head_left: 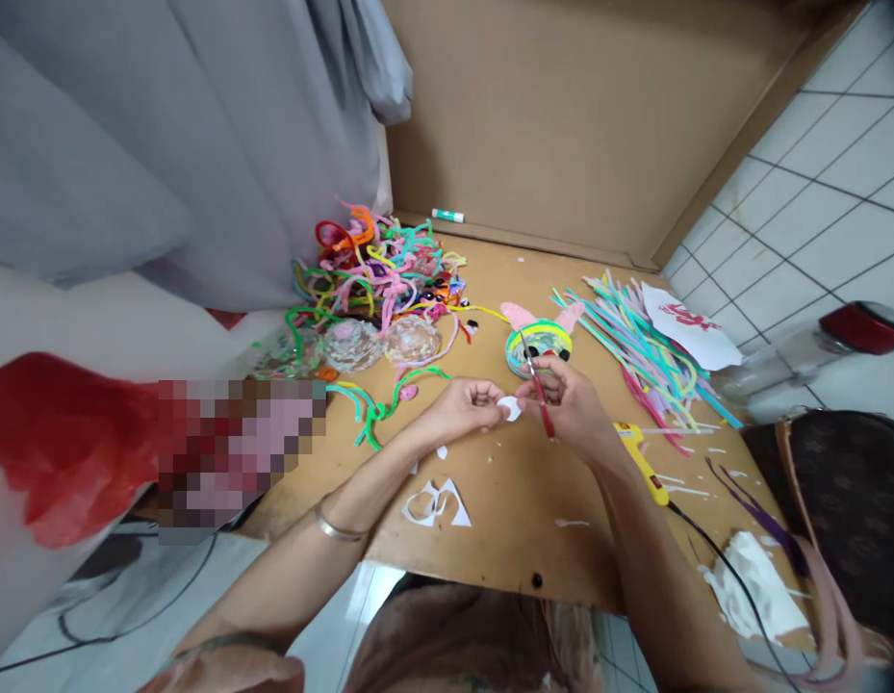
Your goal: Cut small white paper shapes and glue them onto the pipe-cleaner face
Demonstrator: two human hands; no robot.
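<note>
Over the middle of the wooden table, my left hand (470, 404) pinches a small white paper circle (512, 409) between thumb and fingertips. My right hand (568, 399) is closed around red-handled scissors (539, 387), whose blades point up and away from me. Its fingertips come close to the paper; whether they touch it I cannot tell. Just beyond the scissors lies a round bowl-like craft piece (537, 339) with a yellow and green rim, pink ears and dark round spots. White paper offcuts (452, 502) with a curved cut-out lie nearer me, left of my hands.
A tangled heap of coloured pipe cleaners (389, 260) fills the back left. Straight pipe cleaners (649, 361) lie at right, near a yellow glue gun (640, 462) with a black cord. A glue stick (447, 216) rests at the back; a brown bag (836, 510) stands at right.
</note>
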